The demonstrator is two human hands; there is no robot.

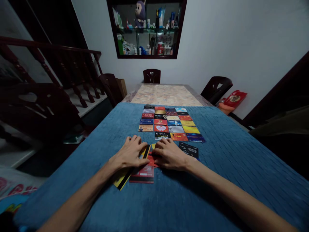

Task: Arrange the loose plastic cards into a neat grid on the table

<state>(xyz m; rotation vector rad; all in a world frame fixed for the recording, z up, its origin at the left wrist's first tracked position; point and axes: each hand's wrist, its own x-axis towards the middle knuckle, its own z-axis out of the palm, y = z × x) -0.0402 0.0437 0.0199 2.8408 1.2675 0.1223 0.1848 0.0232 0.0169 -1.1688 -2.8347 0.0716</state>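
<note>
Magnetic-stripe cards (142, 179) lie loose under and around both hands, on the blue cloth (96, 154) over the near end of the desk (166, 93). Left hand (131, 153) is arched over them, thumb apart from the fingers with a striped card between; can't tell if that grip is actually pinching. A yellow card (117, 182) pokes out diagonally past the wrist, its edge just beside the red one's lower left corner. Right hand (171, 154) has its fingers bunched and curled down onto cards, tips hidden, so no idea if its grip is closed on anything. A black card (188, 149) sticks out beyond its knuckles. Just past the fingers sits a grid of cards (167, 123), so it's tight up front. Sideways there's lots of cloth, with both desk edges well apart from the hands.
</note>
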